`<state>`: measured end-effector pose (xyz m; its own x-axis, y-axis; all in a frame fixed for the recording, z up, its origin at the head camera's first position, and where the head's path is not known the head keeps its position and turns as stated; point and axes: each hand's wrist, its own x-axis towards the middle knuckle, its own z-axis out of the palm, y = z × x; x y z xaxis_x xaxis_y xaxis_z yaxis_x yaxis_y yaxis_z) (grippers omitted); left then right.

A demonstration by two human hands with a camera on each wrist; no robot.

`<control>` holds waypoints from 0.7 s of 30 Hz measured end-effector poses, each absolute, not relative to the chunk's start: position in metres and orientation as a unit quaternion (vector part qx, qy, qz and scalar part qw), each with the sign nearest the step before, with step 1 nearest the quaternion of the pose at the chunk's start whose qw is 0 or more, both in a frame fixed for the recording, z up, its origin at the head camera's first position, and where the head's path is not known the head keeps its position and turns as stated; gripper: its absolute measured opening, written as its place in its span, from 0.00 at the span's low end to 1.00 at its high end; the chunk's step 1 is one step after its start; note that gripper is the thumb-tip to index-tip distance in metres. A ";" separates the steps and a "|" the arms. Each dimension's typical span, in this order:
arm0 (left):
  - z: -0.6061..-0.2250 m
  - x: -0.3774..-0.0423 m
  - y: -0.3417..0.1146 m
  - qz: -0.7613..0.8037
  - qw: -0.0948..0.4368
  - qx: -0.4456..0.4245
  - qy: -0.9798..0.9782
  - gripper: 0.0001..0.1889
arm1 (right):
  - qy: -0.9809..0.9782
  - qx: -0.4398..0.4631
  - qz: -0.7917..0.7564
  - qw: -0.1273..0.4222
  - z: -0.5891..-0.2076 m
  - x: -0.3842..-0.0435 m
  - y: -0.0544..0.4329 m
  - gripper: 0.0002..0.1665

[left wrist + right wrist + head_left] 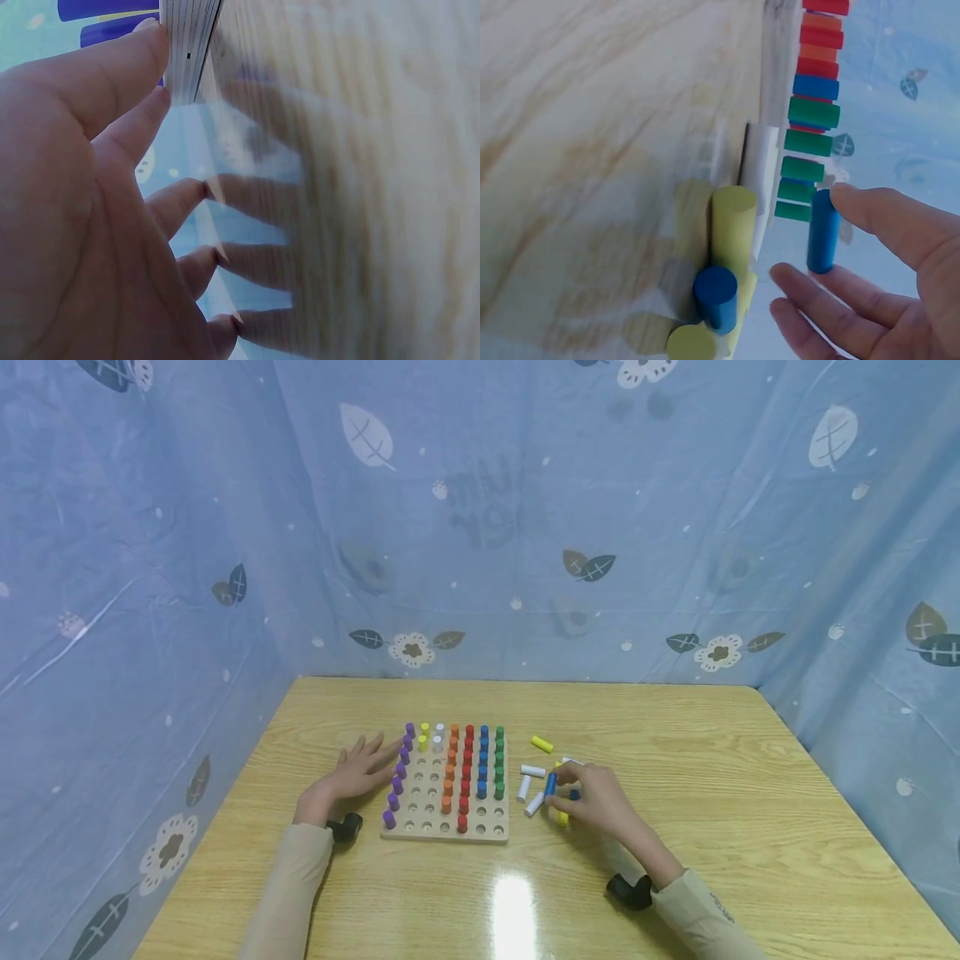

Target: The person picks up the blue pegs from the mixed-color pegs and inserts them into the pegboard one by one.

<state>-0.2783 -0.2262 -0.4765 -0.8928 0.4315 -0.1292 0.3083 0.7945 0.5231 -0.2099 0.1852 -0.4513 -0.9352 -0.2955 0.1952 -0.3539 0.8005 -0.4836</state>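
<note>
A wooden pegboard [420, 834] lies on the table with columns of coloured pegs standing in it. My left hand [351, 775] is spread flat at the board's left side, thumb and forefinger against its edge in the left wrist view. Right of the board, my right hand [602, 799] pinches a blue peg [823, 232] between thumb and fingertip, raised off the table. Loose pegs lie under and beside that hand: several white pegs [533, 771], a few yellow ones [733, 225] and another blue peg [717, 294].
Purple pegs [397, 786] fill the leftmost column; orange, red [466, 773], blue and green [499, 760] columns stand to the right. Two yellow and two white pegs sit at the back. One yellow peg [542, 744] lies farther back on the table. A blue patterned curtain [517, 527] surrounds the table.
</note>
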 end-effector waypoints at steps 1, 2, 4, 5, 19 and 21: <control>-0.477 -0.278 -0.226 0.253 0.122 0.196 0.940 0.32 | -0.944 0.171 0.277 0.052 -0.450 -0.210 0.185 0.19; -0.477 -0.278 -0.226 0.253 0.120 0.197 0.939 0.32 | -0.940 0.171 0.292 0.048 -0.449 -0.210 0.185 0.19; -0.477 -0.278 -0.227 0.252 0.118 0.197 0.940 0.32 | -0.930 0.169 0.324 0.036 -0.447 -0.210 0.185 0.20; -0.477 -0.278 -0.227 0.252 0.118 0.198 0.940 0.32 | -0.925 0.170 0.338 0.030 -0.447 -0.210 0.185 0.21; -0.476 -0.278 -0.227 0.262 0.124 0.204 0.935 0.31 | -0.868 0.181 0.461 -0.017 -0.442 -0.215 0.181 0.25; -0.475 -0.277 -0.226 0.262 0.124 0.202 0.936 0.31 | -0.861 0.181 0.473 -0.029 -0.442 -0.216 0.180 0.26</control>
